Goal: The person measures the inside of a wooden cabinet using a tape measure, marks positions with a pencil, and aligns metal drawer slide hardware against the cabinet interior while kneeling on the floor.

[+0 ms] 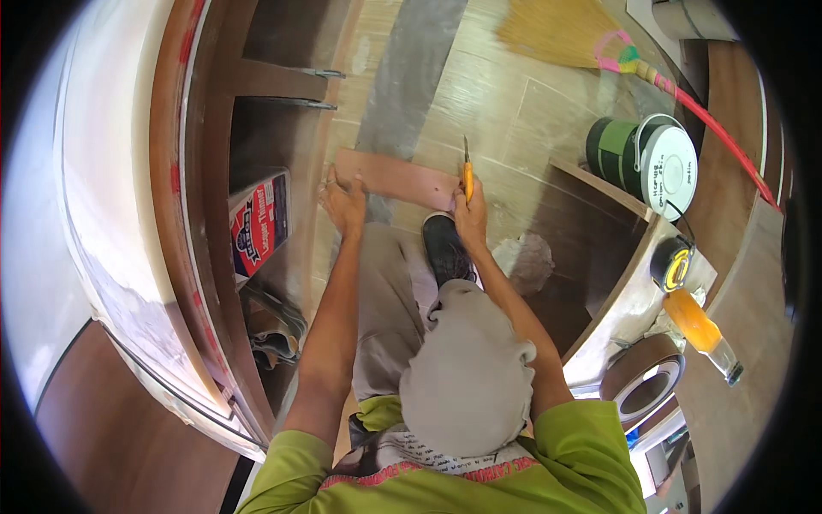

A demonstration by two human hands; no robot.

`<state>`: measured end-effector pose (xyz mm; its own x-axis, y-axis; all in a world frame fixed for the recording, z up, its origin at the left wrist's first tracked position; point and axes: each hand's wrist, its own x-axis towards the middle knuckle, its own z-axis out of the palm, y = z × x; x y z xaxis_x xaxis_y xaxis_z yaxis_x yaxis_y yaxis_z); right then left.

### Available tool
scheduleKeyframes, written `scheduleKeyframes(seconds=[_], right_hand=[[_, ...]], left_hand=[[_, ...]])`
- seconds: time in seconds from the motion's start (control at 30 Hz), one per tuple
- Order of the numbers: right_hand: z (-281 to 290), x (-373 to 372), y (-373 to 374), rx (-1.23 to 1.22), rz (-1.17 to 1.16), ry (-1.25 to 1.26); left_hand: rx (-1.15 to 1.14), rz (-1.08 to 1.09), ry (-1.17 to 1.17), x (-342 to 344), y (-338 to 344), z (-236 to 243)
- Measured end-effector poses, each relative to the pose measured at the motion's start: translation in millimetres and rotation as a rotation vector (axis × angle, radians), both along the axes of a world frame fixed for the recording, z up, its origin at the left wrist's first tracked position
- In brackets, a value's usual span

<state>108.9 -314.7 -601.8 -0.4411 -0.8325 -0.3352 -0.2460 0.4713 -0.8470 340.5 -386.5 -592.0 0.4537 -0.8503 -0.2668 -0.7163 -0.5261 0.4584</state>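
Note:
A flat, reddish-brown rectangular strip (pixel 394 178), perhaps thin wood or veneer, spans the gap between my two hands low over the floor. My left hand (pixel 344 204) is closed on its left end, thumb on the upper face. My right hand (pixel 470 214) grips an orange-handled utility knife (pixel 467 176) with the blade pointing up and away from me. That same hand sits against the strip's right end; how far its fingers wrap around the strip is hidden. A small dark mark shows near that end. Just beneath the right end is my dark shoe (pixel 447 248).
On the left stands an open brown cabinet (pixel 278 81) holding a red-and-blue can (pixel 260 224). To the right are a lidded paint bucket (pixel 670 171), a tape measure (pixel 673 263), an orange-handled brush (pixel 692 320) and an edging roll (pixel 618 377). A broom (pixel 552 32) lies beyond.

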Motion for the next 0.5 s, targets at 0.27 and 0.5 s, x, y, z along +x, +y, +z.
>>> scheduleKeyframes(seconds=[0.27,0.5], right_hand=[[13,0,-2,0.165,-0.064,-0.155],[10,-6,1,0.106,-0.024,-0.096]], left_hand=[[-0.151,0.011,0.164,9,3,-3],[-0.123,0.062,0.281,6,-2,-2]])
